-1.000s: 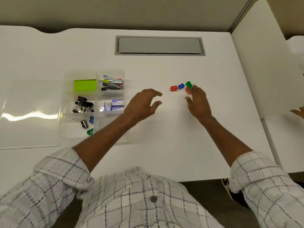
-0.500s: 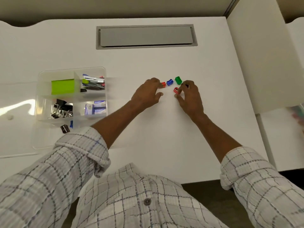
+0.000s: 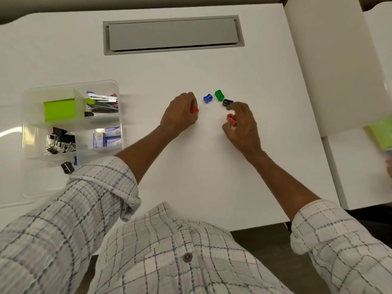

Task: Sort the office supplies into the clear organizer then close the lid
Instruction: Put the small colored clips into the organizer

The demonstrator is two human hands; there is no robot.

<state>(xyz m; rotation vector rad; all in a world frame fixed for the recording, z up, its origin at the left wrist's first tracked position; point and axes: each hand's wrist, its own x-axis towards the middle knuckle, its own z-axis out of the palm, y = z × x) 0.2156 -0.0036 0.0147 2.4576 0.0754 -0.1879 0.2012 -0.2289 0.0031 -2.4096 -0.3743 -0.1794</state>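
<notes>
Small pencil sharpeners lie mid-desk: a blue sharpener (image 3: 207,98), a green sharpener (image 3: 219,95) and a black sharpener (image 3: 227,102). My left hand (image 3: 180,115) is closed around a red sharpener (image 3: 194,110) that peeks from its fingers. My right hand (image 3: 241,126) pinches a second red sharpener (image 3: 231,119) between thumb and fingers, its index finger touching the black one. The clear organizer (image 3: 25,115) stands at the left with green sticky notes, staplers, binder clips, staple boxes and a few sharpeners inside; my left sleeve hides its near corner.
The organizer's clear lid (image 3: 8,132) lies open to the left, flat on the white desk (image 3: 212,68). A grey cable hatch (image 3: 172,35) sits at the back. A white divider panel (image 3: 331,64) bounds the right side, and a blurred green object (image 3: 381,132) lies beyond it.
Both hands reached the sharpener cluster and closed, each on a red sharpener. The view shifted, so the organizer now sits further left.
</notes>
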